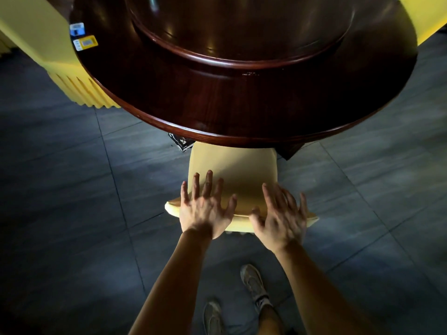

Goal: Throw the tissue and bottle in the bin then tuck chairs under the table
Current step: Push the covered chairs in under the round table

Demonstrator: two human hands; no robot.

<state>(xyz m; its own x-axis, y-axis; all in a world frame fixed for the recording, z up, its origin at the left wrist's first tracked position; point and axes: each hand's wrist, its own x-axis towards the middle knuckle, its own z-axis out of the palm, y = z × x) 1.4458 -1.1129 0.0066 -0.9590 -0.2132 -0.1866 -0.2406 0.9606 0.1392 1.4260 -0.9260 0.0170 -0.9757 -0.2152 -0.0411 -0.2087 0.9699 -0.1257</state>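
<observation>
Both hands are positioned over the top edge of the backrest of a yellow chair (233,172). The left hand (205,209) has its fingers (207,183) spread wide and flat, extending over the backrest. The right hand (281,213) also has its fingers spread wide, slightly blurred; whether either palm touches the backrest cannot be told. Neither hand holds anything.

The chair's seat passes under the rim of the round dark wooden surface (217,110), with only the backrest and the rear of the seat showing. A raised round turntable (242,32) sits at the centre of the surface. Two small cards (82,36) lie near its left edge. A second yellow chair (60,56) stands at the left, a third (423,18) at the upper right. The person's shoes (254,284) stand on the grey tiled floor (60,189).
</observation>
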